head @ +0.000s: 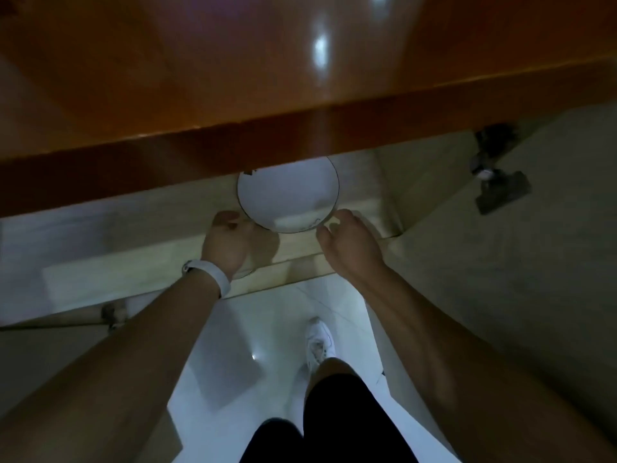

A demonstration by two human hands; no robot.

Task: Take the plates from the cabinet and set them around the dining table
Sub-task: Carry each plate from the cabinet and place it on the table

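A white plate with a thin dark rim rests on the pale shelf of the open cabinet, its far part hidden under the orange-brown countertop. My left hand, with a white band on its wrist, touches the plate's left rim with curled fingers. At the plate's right rim my right hand has its fingers bent around the edge. Whether the plate is lifted off the shelf I cannot tell.
The cabinet's right door stands open, a metal hinge on its inner face. The left door's edge juts out at the lower left. Below lie a glossy white floor, my white shoe and dark-clad legs.
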